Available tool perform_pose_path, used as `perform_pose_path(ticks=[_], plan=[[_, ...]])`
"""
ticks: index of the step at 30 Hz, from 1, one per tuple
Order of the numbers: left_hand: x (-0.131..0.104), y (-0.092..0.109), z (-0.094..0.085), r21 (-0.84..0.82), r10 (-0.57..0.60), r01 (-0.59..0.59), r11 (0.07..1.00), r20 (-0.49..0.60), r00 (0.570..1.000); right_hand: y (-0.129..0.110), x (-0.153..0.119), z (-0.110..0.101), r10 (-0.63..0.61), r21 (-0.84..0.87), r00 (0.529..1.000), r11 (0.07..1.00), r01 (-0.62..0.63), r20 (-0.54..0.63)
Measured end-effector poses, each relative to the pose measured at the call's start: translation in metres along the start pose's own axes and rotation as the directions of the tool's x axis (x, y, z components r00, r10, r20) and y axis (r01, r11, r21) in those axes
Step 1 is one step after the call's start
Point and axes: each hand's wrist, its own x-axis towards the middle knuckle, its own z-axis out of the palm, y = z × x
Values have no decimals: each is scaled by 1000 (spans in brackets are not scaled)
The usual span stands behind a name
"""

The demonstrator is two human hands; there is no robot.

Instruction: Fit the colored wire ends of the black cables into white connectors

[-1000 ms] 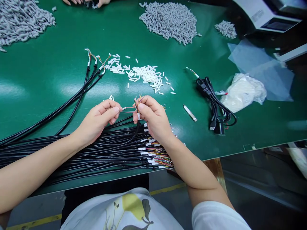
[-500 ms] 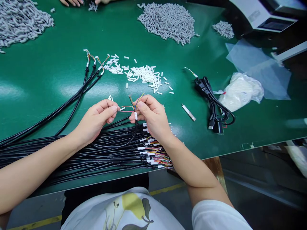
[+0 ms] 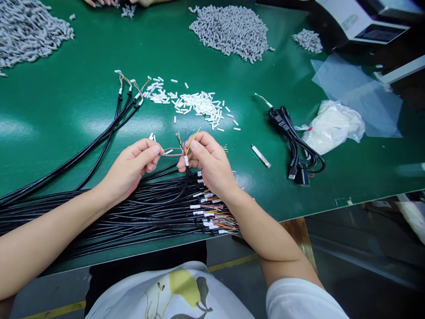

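While the left hand (image 3: 135, 160) pinches the ends of two thin pink wires (image 3: 174, 155) between thumb and fingertips, just left of the picture's centre, the right hand (image 3: 214, 161) curls around the wire end of a black cable (image 3: 187, 176), its thumb pressed toward the forefinger beside a yellow wire (image 3: 197, 133). That cable end stands near the middle of the frame, its coloured wires fanning upward out of a white sleeve (image 3: 186, 161), with the pink pair drawn out sideways to the left. A small white tube shows by the pink wires; whether it touches them cannot be told.

Beneath both forearms, a thick bundle of black cables (image 3: 159, 217) runs from the left edge to the lower middle, bare wire ends toward the right. Above the hands lies a scatter of white tubes (image 3: 202, 104); left of it, several cables (image 3: 99, 135) end in white plugs. Grey piles (image 3: 230, 33) sit along the top, where another person's hands (image 3: 141, 2) are partly cut off. Right of centre are a cutter (image 3: 261, 156), a coiled cord (image 3: 295, 141) and a plastic bag (image 3: 335, 126).
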Motion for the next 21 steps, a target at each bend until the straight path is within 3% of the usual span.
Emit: perform_pose_path(ticks=[6, 12, 16, 19, 21], plan=[[-1, 2, -1, 107, 87, -95, 990, 80, 993, -4, -4, 3, 69, -122, 990, 991, -54, 123], [-2, 13, 0, 375, 191, -241, 895, 166, 968, -7, -8, 6, 244, -250, 945, 950, -187, 218], [-1, 8, -1, 396, 200, -228, 889, 112, 973, -4, -6, 4, 143, -215, 969, 972, -98, 204], [-1, 0, 0, 291, 169, -179, 940, 61, 984, -3, -5, 5, 51, -207, 979, 978, -10, 195], [-3, -2, 2, 210, 109, -123, 970, 76, 991, -3, -7, 6, 19, -296, 989, 955, 26, 149]])
